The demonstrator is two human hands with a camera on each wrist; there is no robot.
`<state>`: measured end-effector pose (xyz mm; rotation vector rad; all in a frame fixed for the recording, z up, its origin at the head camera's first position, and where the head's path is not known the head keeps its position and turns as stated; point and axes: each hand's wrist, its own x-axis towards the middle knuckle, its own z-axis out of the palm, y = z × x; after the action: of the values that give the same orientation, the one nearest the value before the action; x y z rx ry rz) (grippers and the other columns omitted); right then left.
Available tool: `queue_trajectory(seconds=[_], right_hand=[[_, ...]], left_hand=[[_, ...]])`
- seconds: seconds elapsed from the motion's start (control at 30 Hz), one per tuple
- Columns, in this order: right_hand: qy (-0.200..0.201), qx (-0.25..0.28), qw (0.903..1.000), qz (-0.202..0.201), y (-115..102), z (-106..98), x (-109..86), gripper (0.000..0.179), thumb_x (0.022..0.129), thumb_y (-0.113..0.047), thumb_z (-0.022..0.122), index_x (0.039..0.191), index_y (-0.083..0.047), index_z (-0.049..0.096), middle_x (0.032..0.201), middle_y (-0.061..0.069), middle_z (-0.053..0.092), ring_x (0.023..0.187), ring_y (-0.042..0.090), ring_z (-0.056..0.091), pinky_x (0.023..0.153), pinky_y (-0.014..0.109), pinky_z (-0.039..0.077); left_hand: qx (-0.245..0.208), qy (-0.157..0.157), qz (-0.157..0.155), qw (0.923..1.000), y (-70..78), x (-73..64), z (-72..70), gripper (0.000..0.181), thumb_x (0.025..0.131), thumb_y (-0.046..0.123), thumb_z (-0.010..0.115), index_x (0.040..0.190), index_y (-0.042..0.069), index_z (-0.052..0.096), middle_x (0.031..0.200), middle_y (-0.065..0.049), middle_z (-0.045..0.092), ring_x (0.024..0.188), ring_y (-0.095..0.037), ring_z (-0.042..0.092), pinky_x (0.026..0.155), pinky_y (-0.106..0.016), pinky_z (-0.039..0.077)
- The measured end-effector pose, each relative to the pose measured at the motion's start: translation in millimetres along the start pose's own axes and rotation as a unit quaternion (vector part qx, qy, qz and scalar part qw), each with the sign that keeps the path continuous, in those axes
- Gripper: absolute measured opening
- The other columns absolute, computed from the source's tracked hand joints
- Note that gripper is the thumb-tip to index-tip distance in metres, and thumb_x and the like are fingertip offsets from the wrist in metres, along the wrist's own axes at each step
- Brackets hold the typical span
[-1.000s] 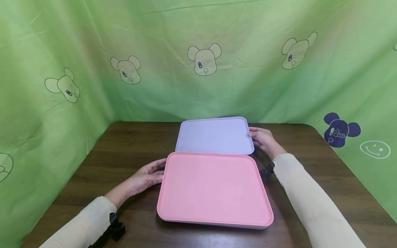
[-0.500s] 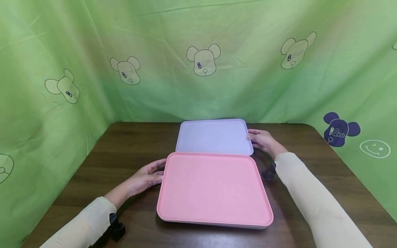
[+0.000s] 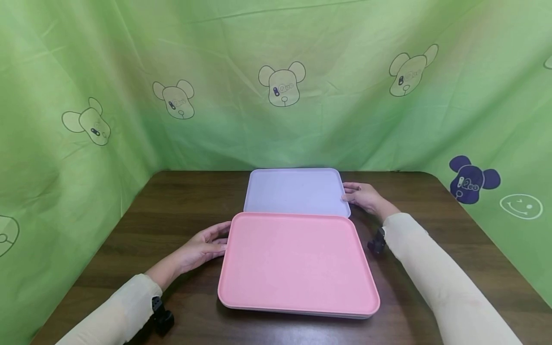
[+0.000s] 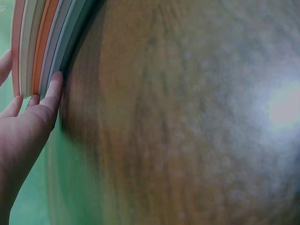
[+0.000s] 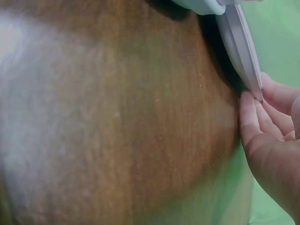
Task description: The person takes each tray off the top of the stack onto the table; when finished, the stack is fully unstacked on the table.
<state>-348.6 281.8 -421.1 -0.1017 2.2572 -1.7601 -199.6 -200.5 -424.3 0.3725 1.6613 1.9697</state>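
Note:
A pink tray (image 3: 297, 261) lies on top of a stack of several trays, whose coloured edges (image 4: 46, 44) line up in the left wrist view. My left hand (image 3: 200, 247) rests against the stack's left side, fingertips touching the edges without wrapping round them. Behind the stack is a lavender tray (image 3: 297, 190), low over the table at the back; its near edge is hidden by the pink tray. My right hand (image 3: 366, 197) pinches the lavender tray's right edge, with fingers (image 5: 279, 96) on both sides of the rim in the right wrist view.
A dark wooden table (image 3: 181, 201) bears the trays. Green cloth (image 3: 215, 134) printed with mouse-like heads hangs behind it and along both sides. Black wrist cameras (image 3: 163, 318) hang under both sleeves.
My right hand has lowered the lavender tray's far and right side and shifted slightly down and left with it. The left hand and the pink-topped stack have stayed put.

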Motion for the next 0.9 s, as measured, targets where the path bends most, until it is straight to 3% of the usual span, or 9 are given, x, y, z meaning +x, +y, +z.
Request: queue_trajectory(seconds=[0.17,0.33,0.73,0.9], right_hand=[[0.013,-0.030,0.9994,-0.011,1.9,0.9,0.9,0.063,0.092,0.004,0.060,0.144,0.015,0.028,0.141,0.036,0.038,0.098,0.005,0.057,0.084,0.018,0.049],[0.023,-0.057,0.9980,-0.016,3.2,1.4,2.1,0.063,0.090,0.003,0.062,0.143,0.015,0.030,0.138,0.035,0.041,0.111,0.018,0.053,0.083,0.017,0.048],[0.036,-0.070,0.9961,-0.039,1.7,7.4,-0.7,0.061,0.089,0.007,0.062,0.141,0.018,0.032,0.136,0.037,0.043,0.126,0.041,0.044,0.084,0.016,0.048],[0.038,-0.084,0.9949,-0.040,1.9,7.0,-0.4,0.059,0.089,0.007,0.062,0.140,0.018,0.034,0.136,0.036,0.044,0.126,0.043,0.044,0.086,0.018,0.048]], left_hand=[[-0.001,0.001,0.000,1.0000,0.3,-0.2,0.8,0.071,0.094,-0.003,0.056,0.153,-0.001,0.017,0.156,-0.021,0.016,0.128,-0.025,0.046,0.099,-0.036,0.045],[-0.001,0.002,0.000,1.0000,0.2,-0.3,1.1,0.071,0.094,-0.003,0.056,0.153,-0.001,0.017,0.156,-0.021,0.015,0.128,-0.024,0.046,0.099,-0.036,0.044],[0.001,0.003,-0.002,1.0000,-0.8,-0.3,1.5,0.071,0.095,-0.003,0.056,0.153,-0.001,0.017,0.156,-0.021,0.015,0.129,-0.025,0.045,0.099,-0.036,0.044],[0.000,0.000,0.001,1.0000,-0.8,-0.2,1.4,0.071,0.095,-0.003,0.056,0.153,-0.001,0.017,0.156,-0.021,0.014,0.128,-0.026,0.045,0.099,-0.036,0.044]])
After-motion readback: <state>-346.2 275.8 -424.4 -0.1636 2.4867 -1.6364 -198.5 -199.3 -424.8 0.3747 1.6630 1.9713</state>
